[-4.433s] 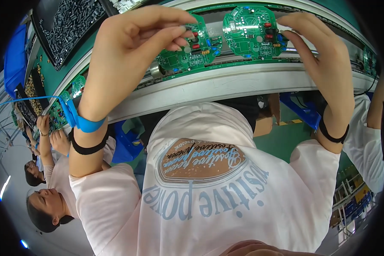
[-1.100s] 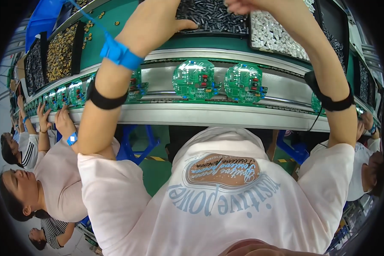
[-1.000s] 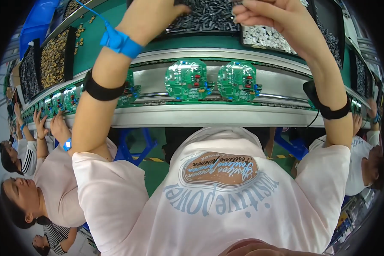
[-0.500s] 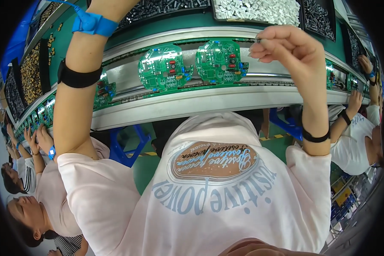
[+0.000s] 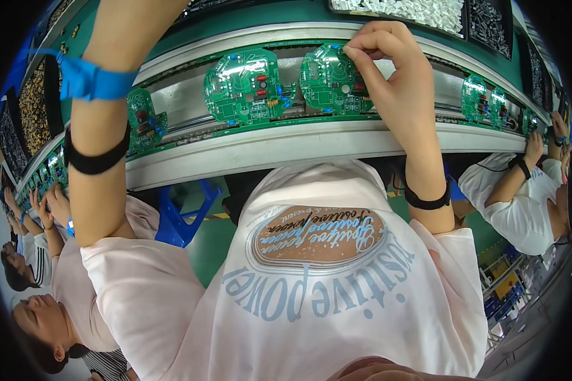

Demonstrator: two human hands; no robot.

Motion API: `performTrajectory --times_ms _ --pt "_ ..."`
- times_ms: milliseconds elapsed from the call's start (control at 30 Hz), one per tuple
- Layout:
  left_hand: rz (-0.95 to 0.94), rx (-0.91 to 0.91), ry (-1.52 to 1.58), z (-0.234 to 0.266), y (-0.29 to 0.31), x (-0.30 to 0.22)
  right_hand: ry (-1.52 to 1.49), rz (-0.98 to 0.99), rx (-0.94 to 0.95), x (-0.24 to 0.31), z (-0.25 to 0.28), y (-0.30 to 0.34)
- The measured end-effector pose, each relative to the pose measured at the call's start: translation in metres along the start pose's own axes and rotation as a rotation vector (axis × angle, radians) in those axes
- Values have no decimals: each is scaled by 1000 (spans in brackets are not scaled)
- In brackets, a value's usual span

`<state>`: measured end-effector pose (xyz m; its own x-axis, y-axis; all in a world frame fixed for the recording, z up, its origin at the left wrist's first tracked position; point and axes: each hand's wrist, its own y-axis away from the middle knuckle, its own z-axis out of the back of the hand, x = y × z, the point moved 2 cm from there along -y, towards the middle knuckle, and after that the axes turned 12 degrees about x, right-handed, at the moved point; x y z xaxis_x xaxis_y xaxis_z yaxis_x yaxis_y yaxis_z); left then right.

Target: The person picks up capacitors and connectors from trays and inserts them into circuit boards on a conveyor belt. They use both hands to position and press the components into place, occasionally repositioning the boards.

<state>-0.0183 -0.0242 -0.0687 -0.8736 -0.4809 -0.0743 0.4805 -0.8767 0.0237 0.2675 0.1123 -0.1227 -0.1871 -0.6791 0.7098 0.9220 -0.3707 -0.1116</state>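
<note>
My right hand (image 5: pixel 391 60) is over the right one of two green circuit boards (image 5: pixel 327 79) in front of me. Its thumb and forefinger are pinched together at the board's upper edge; what they hold is too small and hidden to name. Part of this board lies behind the hand. Just left of it, another green circuit board (image 5: pixel 219 95) carries red, blue and striped parts. My left forearm, with a blue wrist strap (image 5: pixel 98 80) and a black band (image 5: pixel 98 151), reaches past the upper edge, and the left hand itself is out of the picture.
Both boards ride on a conveyor track with a pale front rail (image 5: pixel 260 149). Beyond it are trays of white parts (image 5: pixel 419 13), dark parts (image 5: pixel 487 28) and yellowish parts (image 5: pixel 35 111). Co-workers sit at both sides; a blue stool (image 5: pixel 181 216) stands below the rail.
My right hand has moved left, from beside the right board onto its upper edge. A tiny dark piece showed at its fingertips before. My left arm has shifted left and farther up.
</note>
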Motion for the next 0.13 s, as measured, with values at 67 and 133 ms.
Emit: performTrajectory --times_ms 67,133 --pt "99 114 -119 -11 9 16 -8 -4 16 -1 -2 0" --pt "-188 -14 534 -9 23 9 -1 -23 22 -5 1 2"
